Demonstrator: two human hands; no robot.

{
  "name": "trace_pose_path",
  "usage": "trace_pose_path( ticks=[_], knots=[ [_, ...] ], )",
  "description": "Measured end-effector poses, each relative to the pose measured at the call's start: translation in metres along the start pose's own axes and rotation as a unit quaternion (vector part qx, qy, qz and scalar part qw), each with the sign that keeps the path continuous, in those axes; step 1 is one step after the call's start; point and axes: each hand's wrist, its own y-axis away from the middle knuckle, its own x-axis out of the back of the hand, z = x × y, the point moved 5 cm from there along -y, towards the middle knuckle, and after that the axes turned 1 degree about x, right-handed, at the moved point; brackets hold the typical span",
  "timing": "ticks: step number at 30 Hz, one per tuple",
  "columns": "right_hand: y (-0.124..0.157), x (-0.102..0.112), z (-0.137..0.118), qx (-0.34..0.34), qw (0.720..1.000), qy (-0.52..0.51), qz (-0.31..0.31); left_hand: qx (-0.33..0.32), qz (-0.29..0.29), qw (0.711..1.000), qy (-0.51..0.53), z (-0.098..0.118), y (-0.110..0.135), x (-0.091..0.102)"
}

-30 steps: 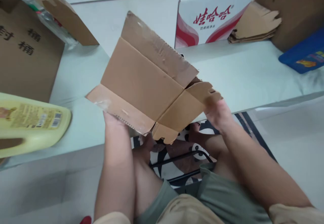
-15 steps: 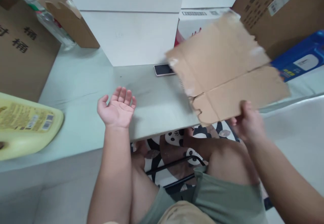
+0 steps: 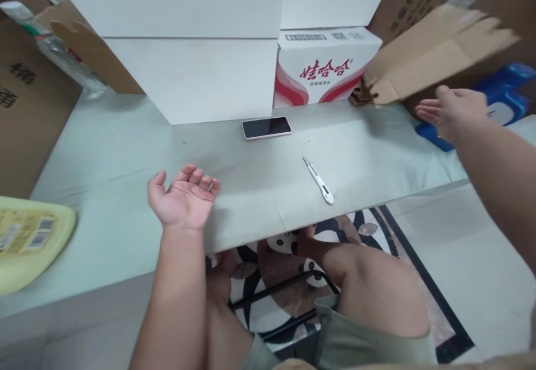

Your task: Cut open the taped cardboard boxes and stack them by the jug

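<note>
White carton (image 3: 320,74) stands on pale-green tabletop (image 3: 251,186) near cardboard (image 3: 439,57).

Phone (image 3: 267,128) lies flat, screen dark, mid-frame on pale tabletop (image 3: 251,183). White-and-red carton (image 3: 322,77) near it, right of upper centre. Yellow jug (image 3: 33,247), left edge. Clear bottle (image 3: 61,54), upper left.

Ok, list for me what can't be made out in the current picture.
All in the head view:
- Blue container: partly hidden behind the right hand.
- Yellow bottle: the rest is cut off by the left edge; its fine print is too small to read.
- Flattened cardboard: outline smeared by blur.
- Cardboard stack: mostly hidden behind the flattened cardboard, so its pieces can't be counted.
</note>
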Motion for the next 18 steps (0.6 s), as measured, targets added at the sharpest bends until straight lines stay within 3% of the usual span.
trace_pose_path(
  ticks=[4, 10, 14, 18],
  knots=[
    [0.017, -0.030, 0.015, -0.074, 0.994, 0.002, -0.077, 0.000, -0.004, 1.000, 0.003, 0.002, -0.002, -0.005],
    [0.074, -0.030, 0.036, -0.103, 0.983, 0.027, -0.151, 0.005, -0.036, 0.999, 0.016, 0.002, -0.001, -0.003],
    [0.100, -0.040, 0.011, -0.073, 0.978, 0.044, -0.189, -0.002, -0.046, 0.998, 0.044, 0.009, 0.004, 0.008],
    [0.143, -0.089, -0.032, 0.024, 0.955, 0.082, -0.285, -0.018, -0.062, 0.994, 0.085, 0.023, 0.009, 0.023]
  ],
)
